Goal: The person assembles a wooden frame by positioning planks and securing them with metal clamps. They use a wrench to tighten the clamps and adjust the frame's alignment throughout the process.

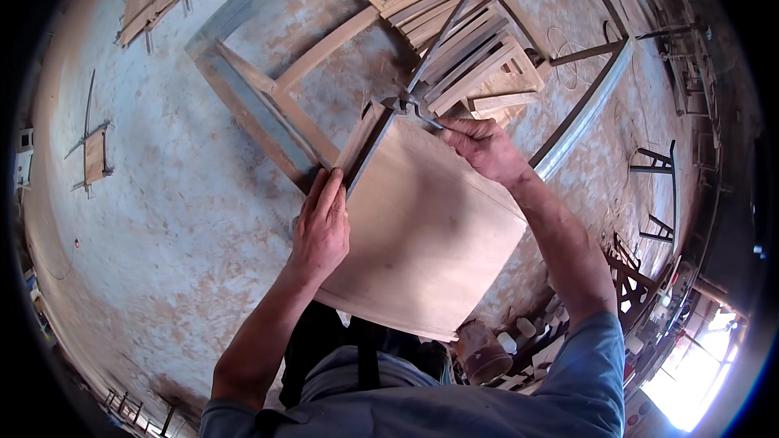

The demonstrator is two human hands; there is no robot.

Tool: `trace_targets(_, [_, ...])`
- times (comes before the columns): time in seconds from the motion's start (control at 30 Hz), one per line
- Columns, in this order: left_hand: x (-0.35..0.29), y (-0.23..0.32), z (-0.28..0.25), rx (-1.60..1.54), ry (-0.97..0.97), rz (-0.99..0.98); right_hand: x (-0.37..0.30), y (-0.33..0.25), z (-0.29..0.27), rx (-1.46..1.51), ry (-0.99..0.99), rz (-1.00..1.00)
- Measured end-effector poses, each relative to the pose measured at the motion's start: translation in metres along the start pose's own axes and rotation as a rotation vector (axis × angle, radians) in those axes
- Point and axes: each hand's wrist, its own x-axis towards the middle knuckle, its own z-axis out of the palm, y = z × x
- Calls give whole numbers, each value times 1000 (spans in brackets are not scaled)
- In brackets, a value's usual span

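Observation:
A broad, pale wooden panel (430, 227) lies in front of my body. Along its left edge run a dark metal bar (375, 146) and a narrow wooden strip (355, 143). At the panel's far corner sits a metal clamp head (403, 103) with a bent handle. My right hand (487, 148) is closed, its fingers pinching the end of that clamp handle. My left hand (323, 223) presses its fingers together over the near end of the wooden strip, beside the metal bar; its thumb is hidden. A long thin metal rod (454, 20) rises from the clamp head toward the far side.
Beyond the panel stands a wooden frame (329, 50). A stack of wooden slats (466, 45) lies at the far right of it. Metal frame bars (588, 109) cross on the right. A bucket (484, 353) stands near my right side.

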Motion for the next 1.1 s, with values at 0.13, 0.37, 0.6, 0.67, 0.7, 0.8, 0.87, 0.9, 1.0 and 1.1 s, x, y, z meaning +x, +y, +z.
trace_targets(0.13, [-1, 1, 1, -8, -16, -12, -6, -2, 6, 26, 47, 10])
trace_targets(0.37, [-2, -2, 2, 33, -43, 4, 8, -34, -13, -485, -26, -140])
trace_targets(0.6, [0, -5, 1, 16, -53, 57, 30, -29, -25, -537, 19, -196])
trace_targets(0.67, [-1, -9, 2, 18, -45, 58, 26, -31, -12, -637, 72, -205])
trace_targets(0.7, [-2, -12, 1, 19, -42, 61, 26, -33, -5, -687, 101, -207])
trace_targets(0.8, [-1, -8, -2, 9, -64, 59, 36, -46, -11, -724, 123, -19])
trace_targets(0.87, [-3, -9, -2, 9, -61, 69, 40, -58, -11, -873, 279, -10])
trace_targets(0.9, [1, -9, 1, -10, -64, 61, 42, -65, -14, -778, 390, 48])
trace_targets(1.0, [0, -8, 4, -46, -93, 71, 25, -74, -2, -590, 630, 162])
trace_targets(1.1, [-4, -20, 10, -82, -38, 63, -33, -57, 57, -520, 643, 333])
